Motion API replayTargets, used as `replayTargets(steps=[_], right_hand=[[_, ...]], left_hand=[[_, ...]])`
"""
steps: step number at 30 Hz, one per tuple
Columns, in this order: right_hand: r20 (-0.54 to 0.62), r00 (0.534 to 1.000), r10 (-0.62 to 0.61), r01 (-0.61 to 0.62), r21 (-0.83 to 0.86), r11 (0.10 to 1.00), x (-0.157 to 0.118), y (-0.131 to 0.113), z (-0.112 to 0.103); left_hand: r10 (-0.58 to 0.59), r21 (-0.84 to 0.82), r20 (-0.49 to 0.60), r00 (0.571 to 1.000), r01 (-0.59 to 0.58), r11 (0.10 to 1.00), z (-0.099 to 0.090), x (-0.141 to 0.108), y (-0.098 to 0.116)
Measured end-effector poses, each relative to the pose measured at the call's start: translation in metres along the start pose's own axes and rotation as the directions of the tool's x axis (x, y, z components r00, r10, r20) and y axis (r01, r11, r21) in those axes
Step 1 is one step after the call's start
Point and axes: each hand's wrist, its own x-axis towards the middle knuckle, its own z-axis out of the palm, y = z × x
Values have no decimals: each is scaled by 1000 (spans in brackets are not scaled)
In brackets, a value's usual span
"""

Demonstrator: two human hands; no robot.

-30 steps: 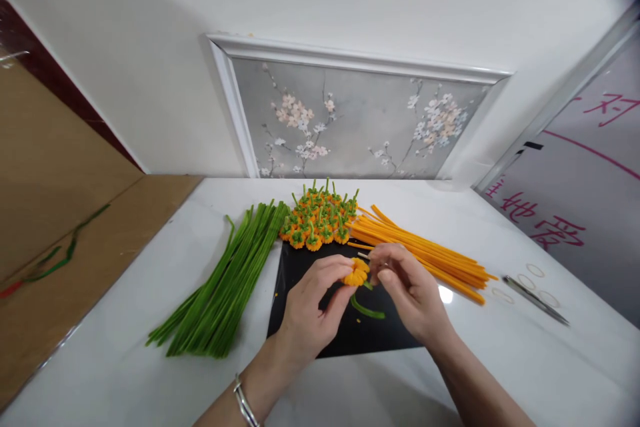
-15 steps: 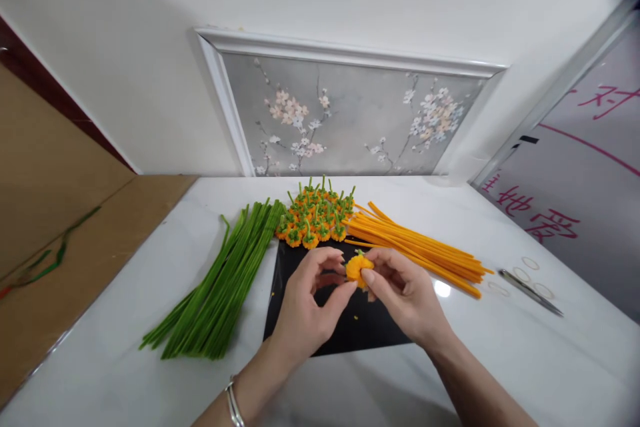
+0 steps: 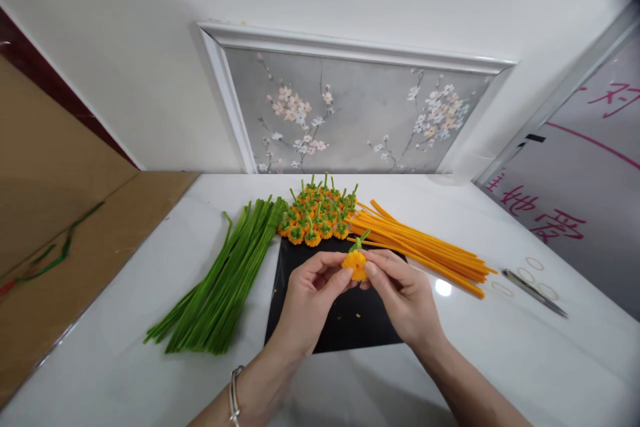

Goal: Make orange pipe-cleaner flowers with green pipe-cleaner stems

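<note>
orange fuzzy material forms a small scalloped flower head, held up between the left hand and the right hand. both hands are clamped on it: the left thumb presses at its left side, the right thumb at its right, and the other fingers curl behind, partly hidden. a green stem rises from behind the top of the flower head and leans to the right. the forearms come in from the bottom edge and angle toward each other, with a silver bracelet around the left wrist.

below the hands a black mat lies on the white counter, bearing a few yellow specks. at the mat's far edge sits a cluster of finished-looking orange flower heads, packed close with green stubs pointing up; how many of them rest on the mat itself, i cannot tell. left of the mat lies a loose bundle of green fuzzy stems; on the right, near the right hand, a bundle of orange fuzzy stems slants away from the cluster. farther right are a slim metal tool and several pale rings, lying just beside each other. brown cardboard borders the counter's left side, with a green cord across it.
</note>
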Motion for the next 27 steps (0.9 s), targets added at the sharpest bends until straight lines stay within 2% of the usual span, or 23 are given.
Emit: replayTargets(steps=[3, 5, 9, 12, 15, 19, 24, 27], right_hand=[[-29, 999, 20, -21, -45, 999, -1, -1, 1], [-64, 998, 29, -31, -35, 999, -1, -1, 2], [-94, 992, 82, -75, 72, 995, -1, -3, 3], [-86, 982, 167, -149, 186, 971, 0, -3, 5], [-76, 970, 229, -204, 250, 947, 0, -1, 6], [-85, 967, 240, -215, 234, 948, 2, 1, 6], [-99, 969, 226, -209, 159, 965, 2, 2, 7], [-90, 957, 276, -252, 215, 944, 1, 5, 11]], left_hand=[[17, 55, -31, 999, -15, 998, 0, -1, 2], [-9, 29, -25, 1000, 9, 1000, 1, -1, 3], [-157, -228, 55, 986, 166, 959, 4, -1, 2], [-195, -328, 96, 976, 216, 920, 5, -1, 0], [-126, -227, 56, 990, 136, 964, 6, -2, 0], [-30, -80, 49, 998, 34, 996, 5, -2, 0], [-34, -78, 28, 999, 36, 996, 6, -1, 0], [-49, -128, 7, 999, 49, 991, 7, 0, 0]])
